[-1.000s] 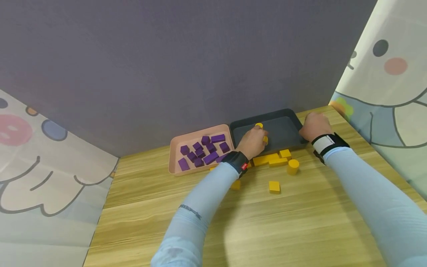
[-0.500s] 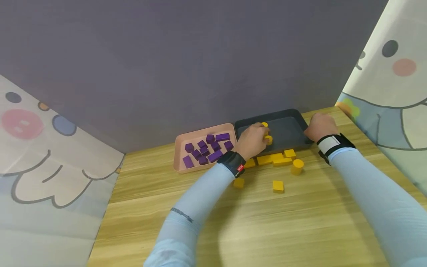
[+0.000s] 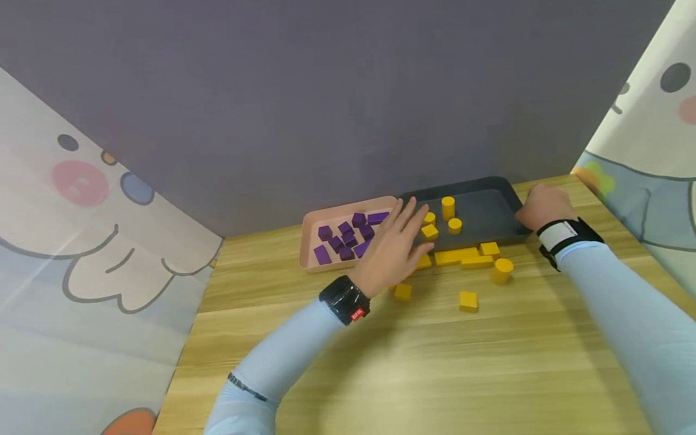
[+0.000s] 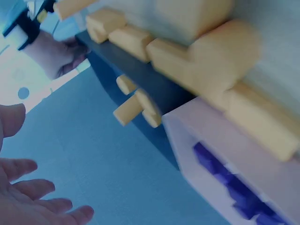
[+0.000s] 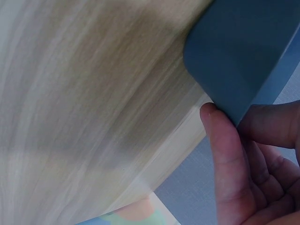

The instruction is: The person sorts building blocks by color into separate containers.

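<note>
At the left edge of the frame a pale wall covering (image 3: 81, 241) slants down, printed with a cartoon face, its pink cheek and grey outlines plain to see. A grey panel (image 3: 304, 121) fills the top and runs across to the right. Below it lies my table (image 3: 272, 296), light wood with yellowish-brown grain, shadowed under my arms and brighter at bottom centre.

Left of centre, against the panel, sits the pink tray (image 3: 306, 241) with loose purple blocks (image 3: 322, 254) in it. My left hand (image 3: 386, 257) is over its right end, fingers straight and spread wide, a black band at the wrist. Just right of those fingers, in the left part of the dark tray (image 3: 489, 211), are a tall yellow cylinder (image 3: 448, 208), standing, and a few shorter yellow pieces (image 3: 429, 232).

Along that tray's front edge, right of centre, lies a row of yellow blocks (image 3: 448, 257); nearer me are two yellow squares (image 3: 468, 301) and, farther right, an upright thick cylinder (image 3: 501, 272).

My right hand (image 3: 545, 205) pinches the dark tray's right-hand corner between thumb and finger. At far right hangs another printed covering (image 3: 647, 145), with a flower low down.
</note>
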Tool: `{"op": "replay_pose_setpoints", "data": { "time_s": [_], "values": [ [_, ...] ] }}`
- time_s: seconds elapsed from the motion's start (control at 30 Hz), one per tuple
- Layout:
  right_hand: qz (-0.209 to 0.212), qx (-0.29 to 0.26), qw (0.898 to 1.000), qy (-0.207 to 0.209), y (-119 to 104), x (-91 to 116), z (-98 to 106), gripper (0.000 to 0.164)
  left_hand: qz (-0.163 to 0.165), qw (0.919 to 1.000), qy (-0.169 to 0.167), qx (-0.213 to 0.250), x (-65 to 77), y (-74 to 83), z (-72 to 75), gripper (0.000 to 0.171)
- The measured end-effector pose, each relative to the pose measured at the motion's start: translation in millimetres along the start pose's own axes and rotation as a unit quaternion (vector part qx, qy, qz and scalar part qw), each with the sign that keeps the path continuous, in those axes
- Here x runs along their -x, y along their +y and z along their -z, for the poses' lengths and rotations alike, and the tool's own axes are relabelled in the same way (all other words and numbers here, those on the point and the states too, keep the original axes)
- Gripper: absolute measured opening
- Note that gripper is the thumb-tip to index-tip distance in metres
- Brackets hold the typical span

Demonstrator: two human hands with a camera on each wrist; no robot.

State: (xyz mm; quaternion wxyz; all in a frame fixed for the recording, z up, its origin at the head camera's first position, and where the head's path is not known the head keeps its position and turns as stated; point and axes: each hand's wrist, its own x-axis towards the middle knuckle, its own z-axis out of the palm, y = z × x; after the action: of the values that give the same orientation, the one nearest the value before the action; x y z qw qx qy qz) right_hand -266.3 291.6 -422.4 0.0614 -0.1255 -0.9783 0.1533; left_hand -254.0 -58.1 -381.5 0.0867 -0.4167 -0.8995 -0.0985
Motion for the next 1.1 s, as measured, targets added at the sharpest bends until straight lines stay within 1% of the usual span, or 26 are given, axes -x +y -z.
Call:
{"op": "replay_pose_setpoints", "data": {
  "time_s": [0.07,0.2,0.3,0.37,0.47,0.67,0.77,0.9,1.03,1.1],
  "values": [
    [-0.004,-0.001,1.0,-0.003,2.2,-1.6,0.4,0.031,0.002,0.9998,-0.018,-0.005,13.8,0.1,-5.9,0.074],
    [-0.005,-0.001,1.0,-0.003,5.9,-6.8,-0.2,0.03,-0.008,0.9969,-0.072,-0.032,38.4,-1.2,-23.7,0.082],
    [-0.006,0.005,1.0,0.001,7.4,-8.3,0.6,0.029,-0.03,0.9924,-0.097,-0.069,50.5,-3.9,-35.8,0.082],
    [-0.006,0.008,1.0,0.002,7.2,-8.2,1.9,0.028,-0.041,0.9888,-0.11,-0.092,55.3,-5.8,-41.2,0.081],
    [-0.007,0.005,1.0,0.001,8.0,-7.5,3.3,0.028,-0.053,0.9831,-0.124,-0.123,58.4,-8.1,-48.5,0.08],
    [-0.013,-0.006,1.0,0.001,11.6,-5.2,4.8,0.029,-0.079,0.9731,-0.142,-0.164,57.0,-7.6,-61.5,0.08],
    [-0.017,-0.006,1.0,-0.003,11.9,-5.0,4.6,0.029,-0.086,0.9683,-0.154,-0.176,57.6,-6.5,-65.1,0.074],
    [-0.024,-0.005,1.0,-0.012,12.8,-6.5,4.2,0.029,-0.094,0.9613,-0.17,-0.195,59.3,-5.3,-65.5,0.066],
    [-0.027,0.002,1.0,-0.013,15.0,-9.0,3.5,0.029,-0.11,0.9544,-0.17,-0.219,59.7,-3.5,-66.9,0.062],
    [-0.026,0.004,1.0,-0.012,15.8,-9.9,3.2,0.029,-0.122,0.9492,-0.172,-0.233,59.8,-1.5,-67.6,0.061]
  ]
}}
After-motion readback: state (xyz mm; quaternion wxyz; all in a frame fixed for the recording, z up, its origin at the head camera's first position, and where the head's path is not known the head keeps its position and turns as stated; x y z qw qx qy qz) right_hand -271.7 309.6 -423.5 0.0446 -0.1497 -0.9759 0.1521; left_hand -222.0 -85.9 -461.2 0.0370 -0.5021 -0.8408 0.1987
